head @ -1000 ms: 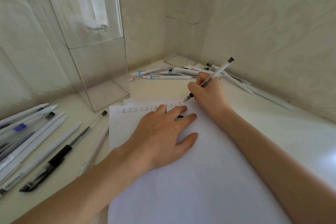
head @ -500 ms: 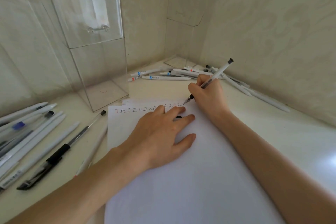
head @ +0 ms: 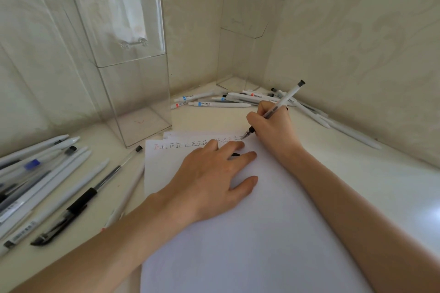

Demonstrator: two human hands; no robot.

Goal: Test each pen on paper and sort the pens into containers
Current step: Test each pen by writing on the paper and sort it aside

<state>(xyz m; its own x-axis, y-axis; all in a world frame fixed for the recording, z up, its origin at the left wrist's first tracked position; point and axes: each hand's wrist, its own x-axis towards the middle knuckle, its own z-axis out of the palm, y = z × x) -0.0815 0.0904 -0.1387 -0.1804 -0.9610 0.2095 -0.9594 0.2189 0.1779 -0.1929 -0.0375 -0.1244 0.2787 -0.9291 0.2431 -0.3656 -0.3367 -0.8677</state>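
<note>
White paper (head: 262, 233) lies in front of me with a row of written characters along its top edge. My right hand (head: 273, 126) grips a clear pen (head: 287, 98) with a black end, its tip touching the paper at the right end of that row. My left hand (head: 212, 178) rests flat on the sheet with straight fingers; a small black piece shows between two of them. Two clear containers stand behind: a tall one (head: 123, 59) at the left and another (head: 247, 38) in the corner.
Several white and clear pens (head: 47, 185) lie in a pile on the left of the table. Another pile of white pens (head: 228, 100) lies by the corner container, stretching along the right wall. Walls close in at the back and right.
The pen tip in my right hand has shifted slightly right along the row of characters. My left hand stays flat on the paper.
</note>
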